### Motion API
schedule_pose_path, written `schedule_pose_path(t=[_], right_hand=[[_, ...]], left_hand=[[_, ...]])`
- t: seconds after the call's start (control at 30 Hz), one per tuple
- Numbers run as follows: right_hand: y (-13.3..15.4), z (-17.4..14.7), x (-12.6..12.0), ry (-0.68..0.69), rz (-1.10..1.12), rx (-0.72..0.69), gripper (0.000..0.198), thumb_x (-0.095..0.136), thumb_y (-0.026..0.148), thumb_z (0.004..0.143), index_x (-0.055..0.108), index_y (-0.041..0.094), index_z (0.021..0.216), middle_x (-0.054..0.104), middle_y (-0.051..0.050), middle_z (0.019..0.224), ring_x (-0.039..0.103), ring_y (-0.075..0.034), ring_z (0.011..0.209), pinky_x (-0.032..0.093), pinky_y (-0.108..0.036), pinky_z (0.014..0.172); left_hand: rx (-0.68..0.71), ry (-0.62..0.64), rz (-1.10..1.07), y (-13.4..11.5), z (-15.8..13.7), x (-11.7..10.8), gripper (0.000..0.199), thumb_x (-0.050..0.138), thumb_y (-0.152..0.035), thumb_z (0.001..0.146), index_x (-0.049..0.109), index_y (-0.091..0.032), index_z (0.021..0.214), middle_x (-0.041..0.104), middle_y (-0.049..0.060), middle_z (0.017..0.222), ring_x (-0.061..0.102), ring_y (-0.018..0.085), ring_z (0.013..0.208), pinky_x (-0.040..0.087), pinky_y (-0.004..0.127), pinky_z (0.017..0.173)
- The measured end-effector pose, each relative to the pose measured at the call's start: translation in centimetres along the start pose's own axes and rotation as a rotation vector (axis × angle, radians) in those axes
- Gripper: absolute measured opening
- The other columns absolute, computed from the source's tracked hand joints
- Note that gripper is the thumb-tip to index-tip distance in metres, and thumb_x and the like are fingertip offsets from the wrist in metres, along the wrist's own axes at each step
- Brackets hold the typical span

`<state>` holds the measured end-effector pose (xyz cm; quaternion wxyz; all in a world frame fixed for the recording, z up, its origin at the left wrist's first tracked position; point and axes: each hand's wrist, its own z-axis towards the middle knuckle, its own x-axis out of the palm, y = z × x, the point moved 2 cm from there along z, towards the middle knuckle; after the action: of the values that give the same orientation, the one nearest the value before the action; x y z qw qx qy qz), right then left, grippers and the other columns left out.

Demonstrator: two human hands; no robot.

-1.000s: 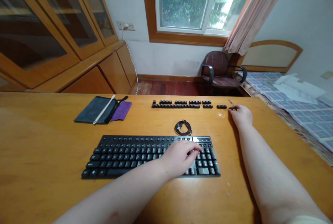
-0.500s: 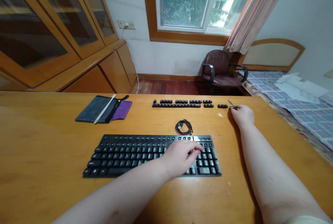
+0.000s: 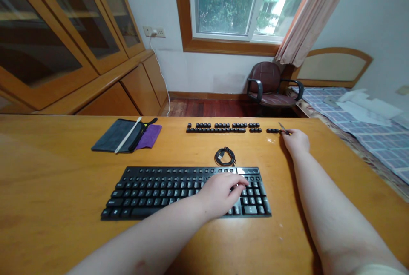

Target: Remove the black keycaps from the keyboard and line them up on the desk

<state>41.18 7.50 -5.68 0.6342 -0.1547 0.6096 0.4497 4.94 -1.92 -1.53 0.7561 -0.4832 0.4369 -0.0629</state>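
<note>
My left hand [image 3: 220, 192] rests over the right part of a black keyboard [image 3: 150, 192], fingers loosely bent, thumb apart from them; I see nothing held in it. The keyboard's top row and upper rows show bare sockets where keycaps are off. Out at the far right of the desk, my right hand [image 3: 296, 141] is closed around a slim tool with a thin metal tip [image 3: 281, 126]; its exact kind is too small to make out. Just left of that hand lies a short row of black keycaps [image 3: 272, 130]. More loose keycaps [image 3: 217, 130] stand in two lines further left.
A coiled black USB cable [image 3: 225, 156] lies behind the keyboard. At the left are a grey pouch [image 3: 111, 136], a white stick [image 3: 128, 135] across it and a purple cloth [image 3: 149, 136]. Beyond the wooden desk [image 3: 57, 181] stand an armchair [image 3: 266, 83] and a bed [image 3: 361, 126].
The view has shifted slightly. My right hand with the tool stays close to the short keycap row, and my left hand keeps its place on the keyboard.
</note>
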Motion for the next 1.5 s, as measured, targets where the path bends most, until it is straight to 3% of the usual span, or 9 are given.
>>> schedule_pose_path(t=[0.57, 1.07, 1.37, 1.5], right_hand=[[0.3, -0.1, 0.3, 0.001, 0.025, -0.102, 0.037, 0.052, 0.038, 0.076, 0.071, 0.016, 0.098, 0.068, -0.015, 0.098, 0.061, -0.028, 0.090, 0.045, -0.033, 0.070], [0.1, -0.1, 0.3, -0.043, 0.080, -0.100, 0.033, 0.054, 0.034, 0.074, 0.071, 0.016, 0.096, 0.068, -0.014, 0.096, 0.061, -0.028, 0.088, 0.045, -0.034, 0.072], [0.2, -0.3, -0.4, -0.195, 0.194, -0.062, 0.031, 0.052, 0.031, 0.074, 0.071, 0.014, 0.091, 0.068, -0.014, 0.090, 0.060, -0.026, 0.082, 0.043, -0.034, 0.070], [0.6, -0.9, -1.2, -0.328, 0.280, -0.151, 0.036, 0.049, 0.042, 0.077, 0.069, 0.013, 0.079, 0.066, -0.012, 0.078, 0.058, -0.024, 0.074, 0.041, -0.032, 0.066]], left_hand=[[0.003, 0.003, 0.004, -0.1, 0.1, -0.2, 0.022, 0.046, -0.023, 0.088, 0.064, -0.024, 0.102, 0.069, -0.002, 0.103, 0.062, 0.015, 0.098, 0.046, 0.028, 0.087], [-0.004, 0.010, 0.015, 0.0, 0.0, -0.1, 0.022, 0.047, -0.023, 0.088, 0.064, -0.025, 0.102, 0.069, -0.002, 0.103, 0.062, 0.015, 0.098, 0.046, 0.029, 0.087], [0.036, 0.014, 0.069, -0.2, 0.1, -0.3, 0.021, 0.049, -0.023, 0.086, 0.062, -0.023, 0.103, 0.067, 0.001, 0.104, 0.060, 0.017, 0.099, 0.045, 0.031, 0.089], [0.086, 0.039, 0.192, -0.4, -0.2, -0.1, 0.039, 0.060, -0.033, 0.079, 0.056, -0.021, 0.116, 0.059, 0.006, 0.121, 0.051, 0.022, 0.113, 0.038, 0.038, 0.099]])
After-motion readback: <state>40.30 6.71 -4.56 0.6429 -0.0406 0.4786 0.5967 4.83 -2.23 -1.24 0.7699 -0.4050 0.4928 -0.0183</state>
